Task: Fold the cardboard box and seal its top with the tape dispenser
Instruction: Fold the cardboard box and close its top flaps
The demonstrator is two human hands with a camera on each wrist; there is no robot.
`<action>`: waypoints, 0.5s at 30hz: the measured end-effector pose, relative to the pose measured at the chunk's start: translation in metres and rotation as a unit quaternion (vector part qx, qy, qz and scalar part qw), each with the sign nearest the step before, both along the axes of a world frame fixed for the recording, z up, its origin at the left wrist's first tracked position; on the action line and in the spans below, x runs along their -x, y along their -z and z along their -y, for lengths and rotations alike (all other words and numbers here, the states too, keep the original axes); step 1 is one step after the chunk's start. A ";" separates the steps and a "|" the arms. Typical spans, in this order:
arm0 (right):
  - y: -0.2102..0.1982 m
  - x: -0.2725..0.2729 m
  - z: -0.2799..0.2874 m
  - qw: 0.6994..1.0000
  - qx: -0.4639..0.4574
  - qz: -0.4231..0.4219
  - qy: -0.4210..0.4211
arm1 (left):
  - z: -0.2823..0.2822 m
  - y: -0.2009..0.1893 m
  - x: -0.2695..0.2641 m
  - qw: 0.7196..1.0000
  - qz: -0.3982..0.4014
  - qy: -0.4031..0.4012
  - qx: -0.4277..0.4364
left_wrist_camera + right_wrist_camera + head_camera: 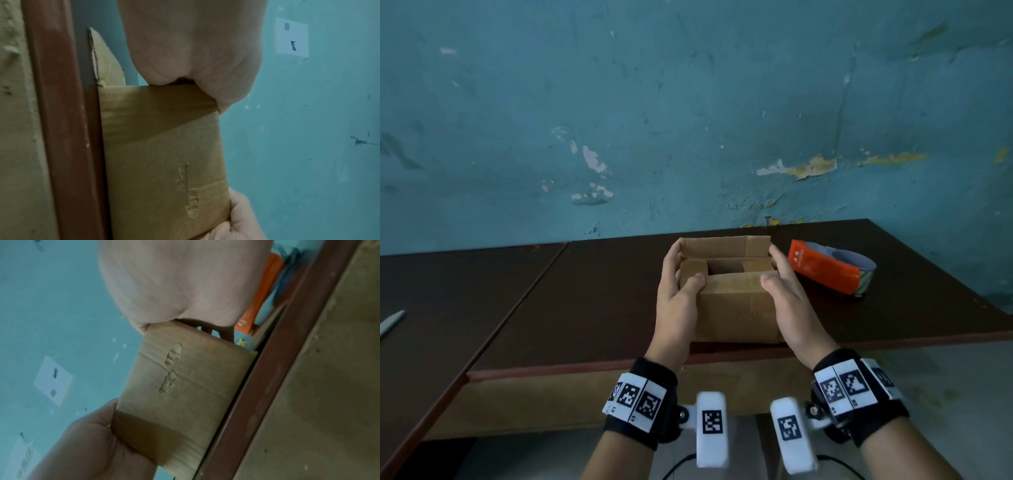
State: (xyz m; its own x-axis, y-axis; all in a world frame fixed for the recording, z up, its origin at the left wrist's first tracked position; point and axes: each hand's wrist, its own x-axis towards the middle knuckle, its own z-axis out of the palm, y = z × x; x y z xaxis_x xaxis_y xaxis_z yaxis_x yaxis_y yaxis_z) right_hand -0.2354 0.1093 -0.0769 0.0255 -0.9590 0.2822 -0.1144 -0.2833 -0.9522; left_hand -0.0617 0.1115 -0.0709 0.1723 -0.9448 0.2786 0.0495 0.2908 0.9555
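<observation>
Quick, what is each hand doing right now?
Left hand: grips the cardboard box at its left end.
Right hand: grips the box's right end.

wall [688,102]: teal paint, peeling in pale and yellow patches
surface [602,291]: dark brown, reddish front edge
floor [945,394]: grey

Left hand [677,294] and right hand [789,303] cupped facing each other, thumbs forward, fingers curled.

Not much to read here — mostly blur

The orange tape dispenser [825,270] has small pale print, too tiny to read; wrist bands [635,397] carry black-and-white square codes — no words.
</observation>
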 end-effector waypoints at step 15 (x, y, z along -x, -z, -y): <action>0.007 -0.005 0.005 0.996 0.035 0.081 0.004 | 0.002 0.001 -0.002 1.000 0.011 -0.014 -0.009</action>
State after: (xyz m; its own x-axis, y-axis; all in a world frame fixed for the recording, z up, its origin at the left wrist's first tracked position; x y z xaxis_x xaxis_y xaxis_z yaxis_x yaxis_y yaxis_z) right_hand -0.2306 0.1041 -0.0836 -0.0336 -0.9368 0.3483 0.0374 -0.3495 -0.9362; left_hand -0.0594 0.1097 -0.0724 0.1923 -0.9447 0.2654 0.0205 0.2743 0.9614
